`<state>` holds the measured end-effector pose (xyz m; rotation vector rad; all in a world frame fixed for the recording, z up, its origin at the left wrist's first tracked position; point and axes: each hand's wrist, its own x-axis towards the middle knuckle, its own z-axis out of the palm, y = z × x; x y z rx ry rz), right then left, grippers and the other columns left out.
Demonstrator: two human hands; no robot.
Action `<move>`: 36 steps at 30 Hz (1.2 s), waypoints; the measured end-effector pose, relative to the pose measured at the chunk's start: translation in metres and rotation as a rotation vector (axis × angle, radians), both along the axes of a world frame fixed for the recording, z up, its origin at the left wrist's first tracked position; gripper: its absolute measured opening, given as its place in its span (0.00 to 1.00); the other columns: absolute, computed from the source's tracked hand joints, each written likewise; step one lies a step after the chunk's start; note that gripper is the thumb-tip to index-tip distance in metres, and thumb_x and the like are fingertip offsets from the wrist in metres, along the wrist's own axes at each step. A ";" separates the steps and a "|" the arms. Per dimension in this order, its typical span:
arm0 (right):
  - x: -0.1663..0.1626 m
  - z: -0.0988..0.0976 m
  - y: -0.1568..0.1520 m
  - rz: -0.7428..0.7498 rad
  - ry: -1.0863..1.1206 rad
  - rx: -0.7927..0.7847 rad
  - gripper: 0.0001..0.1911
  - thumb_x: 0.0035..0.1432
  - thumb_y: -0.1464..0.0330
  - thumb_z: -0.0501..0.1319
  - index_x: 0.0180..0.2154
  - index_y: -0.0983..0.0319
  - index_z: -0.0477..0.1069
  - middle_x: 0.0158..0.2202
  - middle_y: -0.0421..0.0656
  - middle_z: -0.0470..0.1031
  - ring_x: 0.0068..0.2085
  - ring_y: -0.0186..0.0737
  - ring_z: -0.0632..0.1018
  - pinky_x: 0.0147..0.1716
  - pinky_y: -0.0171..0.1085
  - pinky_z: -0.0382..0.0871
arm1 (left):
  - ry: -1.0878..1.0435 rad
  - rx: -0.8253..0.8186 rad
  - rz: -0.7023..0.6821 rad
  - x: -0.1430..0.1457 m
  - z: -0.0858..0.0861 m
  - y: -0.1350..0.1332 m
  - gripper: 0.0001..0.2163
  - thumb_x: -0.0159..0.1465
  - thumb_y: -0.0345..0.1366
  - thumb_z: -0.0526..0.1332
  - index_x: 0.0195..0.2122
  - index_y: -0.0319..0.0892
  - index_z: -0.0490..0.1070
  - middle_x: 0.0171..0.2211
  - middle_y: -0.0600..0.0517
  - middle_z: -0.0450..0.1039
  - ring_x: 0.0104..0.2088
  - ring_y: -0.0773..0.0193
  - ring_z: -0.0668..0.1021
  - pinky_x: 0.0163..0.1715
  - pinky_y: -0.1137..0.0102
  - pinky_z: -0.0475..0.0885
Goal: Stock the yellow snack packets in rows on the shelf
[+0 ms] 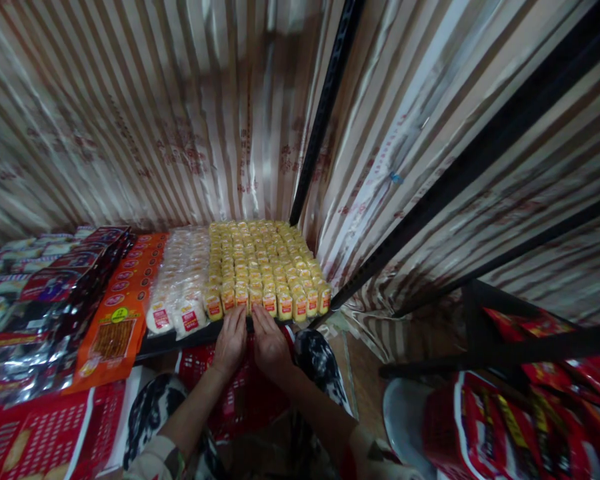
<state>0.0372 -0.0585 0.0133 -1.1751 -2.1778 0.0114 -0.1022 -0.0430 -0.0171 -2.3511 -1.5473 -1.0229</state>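
Note:
Rows of small yellow wrapped cakes [260, 257] with red labels stand packed together at the right end of a dark shelf. My left hand [231, 343] reaches to the front row, its fingers stretched out and their tips against the packs. Close beside it, my right hand [269, 343] has its fingers extended too, with the tips touching the same row. I see no pack lifted in either hand. White wrapped cakes [187, 317] with red labels form rows just left of the yellow ones.
Orange snack packs [117, 320] and dark shiny packs [63, 283] lie farther left. Red baskets [40, 427] stand below, one [443, 420] at the right holding red packets. A black metal post [325, 113] rises behind the shelf, before striped curtains [180, 113].

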 end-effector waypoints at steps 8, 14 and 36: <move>0.020 -0.002 -0.013 -0.051 0.038 0.061 0.29 0.57 0.78 0.44 0.61 0.69 0.50 0.60 0.53 0.57 0.63 0.44 0.54 0.56 0.50 0.61 | 0.064 0.012 -0.015 0.004 0.010 -0.013 0.21 0.62 0.26 0.46 0.58 0.37 0.58 0.54 0.41 0.63 0.55 0.56 0.66 0.52 0.61 0.66; 0.018 -0.008 -0.003 -0.107 0.005 0.030 0.29 0.55 0.78 0.44 0.59 0.71 0.54 0.59 0.55 0.58 0.63 0.44 0.54 0.56 0.48 0.62 | 0.184 0.015 -0.039 0.013 0.007 -0.006 0.22 0.62 0.27 0.47 0.58 0.38 0.58 0.54 0.43 0.65 0.53 0.56 0.67 0.51 0.61 0.66; 0.043 -0.001 -0.009 -0.149 0.019 -0.044 0.30 0.54 0.76 0.48 0.60 0.74 0.52 0.62 0.56 0.51 0.64 0.47 0.50 0.58 0.51 0.57 | 0.178 -0.010 -0.068 0.027 0.012 -0.008 0.19 0.64 0.29 0.46 0.56 0.35 0.59 0.54 0.43 0.65 0.55 0.57 0.66 0.52 0.62 0.66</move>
